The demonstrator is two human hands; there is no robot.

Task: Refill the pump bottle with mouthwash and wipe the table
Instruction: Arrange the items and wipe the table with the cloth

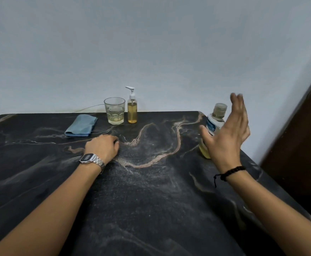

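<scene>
A small clear pump bottle (132,108) with yellow liquid and a white pump stands at the table's far edge. At the right stands a larger clear mouthwash bottle (214,122), capped, with yellow liquid low in it. My right hand (226,133) hovers in front of the mouthwash bottle, fingers spread and straight, not gripping it. A folded blue cloth (81,125) lies at the far left. My left hand (103,147) rests on the black marbled table (151,191), fingers curled under, holding nothing.
A clear glass tumbler (114,110) with a little pale liquid stands just left of the pump bottle. A grey wall rises behind the table, and a dark wooden panel (302,145) stands off the table's right edge.
</scene>
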